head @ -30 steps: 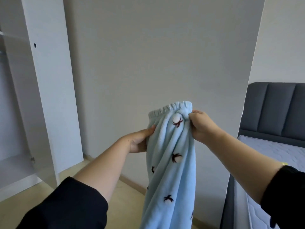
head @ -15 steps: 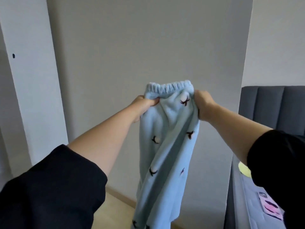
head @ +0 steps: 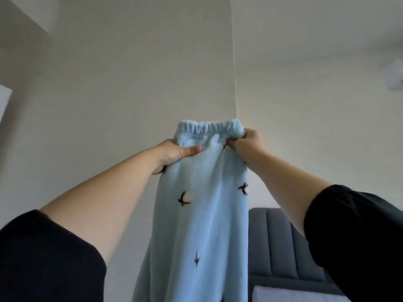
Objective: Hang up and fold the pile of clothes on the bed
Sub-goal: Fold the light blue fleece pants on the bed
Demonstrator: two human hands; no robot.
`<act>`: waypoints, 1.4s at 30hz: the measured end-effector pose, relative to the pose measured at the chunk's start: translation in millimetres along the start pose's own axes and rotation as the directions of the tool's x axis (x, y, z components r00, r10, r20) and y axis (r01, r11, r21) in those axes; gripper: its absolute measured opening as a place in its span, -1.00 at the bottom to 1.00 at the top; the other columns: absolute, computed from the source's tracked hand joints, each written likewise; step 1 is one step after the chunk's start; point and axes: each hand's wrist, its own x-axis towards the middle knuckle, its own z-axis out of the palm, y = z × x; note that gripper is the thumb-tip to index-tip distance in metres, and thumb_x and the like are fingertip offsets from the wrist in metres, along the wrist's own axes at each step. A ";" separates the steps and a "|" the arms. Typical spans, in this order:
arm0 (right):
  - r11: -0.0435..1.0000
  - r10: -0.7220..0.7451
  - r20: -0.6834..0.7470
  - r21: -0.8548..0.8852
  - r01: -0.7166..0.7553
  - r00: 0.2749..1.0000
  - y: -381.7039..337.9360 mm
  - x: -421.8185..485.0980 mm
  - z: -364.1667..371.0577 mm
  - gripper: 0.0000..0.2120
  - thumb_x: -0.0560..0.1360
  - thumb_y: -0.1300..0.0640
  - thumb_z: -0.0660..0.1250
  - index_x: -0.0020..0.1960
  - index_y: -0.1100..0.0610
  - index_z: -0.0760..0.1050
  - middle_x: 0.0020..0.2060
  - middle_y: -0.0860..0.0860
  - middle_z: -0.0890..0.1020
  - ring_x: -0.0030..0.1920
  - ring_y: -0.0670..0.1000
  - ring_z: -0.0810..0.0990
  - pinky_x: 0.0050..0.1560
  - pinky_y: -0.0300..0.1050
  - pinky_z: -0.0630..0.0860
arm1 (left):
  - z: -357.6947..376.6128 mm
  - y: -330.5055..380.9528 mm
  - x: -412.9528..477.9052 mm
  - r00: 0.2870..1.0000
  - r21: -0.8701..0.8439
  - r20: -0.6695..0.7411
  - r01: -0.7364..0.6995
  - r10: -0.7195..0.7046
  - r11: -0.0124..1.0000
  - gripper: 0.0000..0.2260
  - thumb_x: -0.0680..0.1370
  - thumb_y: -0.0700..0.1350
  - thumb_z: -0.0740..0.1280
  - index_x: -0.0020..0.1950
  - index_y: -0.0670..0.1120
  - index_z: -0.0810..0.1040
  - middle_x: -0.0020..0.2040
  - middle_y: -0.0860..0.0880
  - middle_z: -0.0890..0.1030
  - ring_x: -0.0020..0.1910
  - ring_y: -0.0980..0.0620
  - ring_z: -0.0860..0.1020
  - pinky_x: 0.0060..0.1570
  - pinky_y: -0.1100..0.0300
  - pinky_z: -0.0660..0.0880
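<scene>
A pair of light blue fleece trousers [head: 205, 214] with small dark embroidered marks hangs straight down in front of me from its gathered elastic waistband. My left hand [head: 174, 154] grips the waistband's left side, with the thumb lying across the front of the cloth. My right hand [head: 246, 142] holds the waistband's right corner in a fist. Both arms are stretched up and forward, and the trouser legs run out of the frame at the bottom.
A pale wall [head: 130, 83] fills the view behind the trousers. The dark grey padded headboard [head: 279, 247] of the bed stands at lower right, with a strip of mattress [head: 283, 296] below it. A white panel edge [head: 4, 101] shows at far left.
Both hands have lifted the trousers higher and the waistband is stretched wider between them. My view has tilted up, so the floor and the wardrobe have dropped out of sight.
</scene>
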 end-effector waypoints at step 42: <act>0.986 -0.096 -0.342 -0.158 0.044 0.935 17.7 144.6 -266.2 -0.75 0.56 0.35 0.11 -0.21 0.20 0.48 -0.42 0.02 0.58 -0.29 0.06 0.50 -0.37 -0.24 0.49 | 297.8 128.2 172.3 0.690 -0.025 -0.408 -0.664 0.598 0.748 -0.74 0.42 0.00 0.22 0.08 0.10 0.56 -0.02 0.16 0.61 -0.10 0.16 0.56 -0.17 0.33 0.45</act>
